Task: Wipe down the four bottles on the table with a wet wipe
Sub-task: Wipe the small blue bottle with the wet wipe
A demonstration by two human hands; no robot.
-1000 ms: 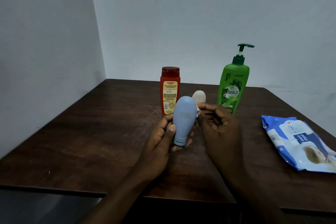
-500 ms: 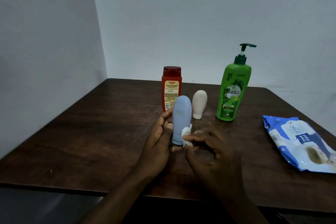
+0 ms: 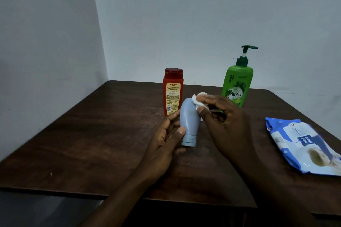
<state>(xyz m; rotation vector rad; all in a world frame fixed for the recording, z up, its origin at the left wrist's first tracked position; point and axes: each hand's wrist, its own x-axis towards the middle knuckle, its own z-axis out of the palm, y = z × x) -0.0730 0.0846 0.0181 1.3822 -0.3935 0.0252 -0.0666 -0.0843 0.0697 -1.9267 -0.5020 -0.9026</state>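
Hands: left hand (image 3: 166,134) gripped blue bottle (image 3: 190,121) low on its body, cap down, centre frame over the surface (image 3: 92,143); right hand (image 3: 225,121) pinched wet wipe (image 3: 198,102) against bottle's top | Handling: probably light, stiff plastic, slippery once wetted | Hold: lower body, near cap

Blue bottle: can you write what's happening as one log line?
left hand holds blue bottle | right hand presses wet wipe on top
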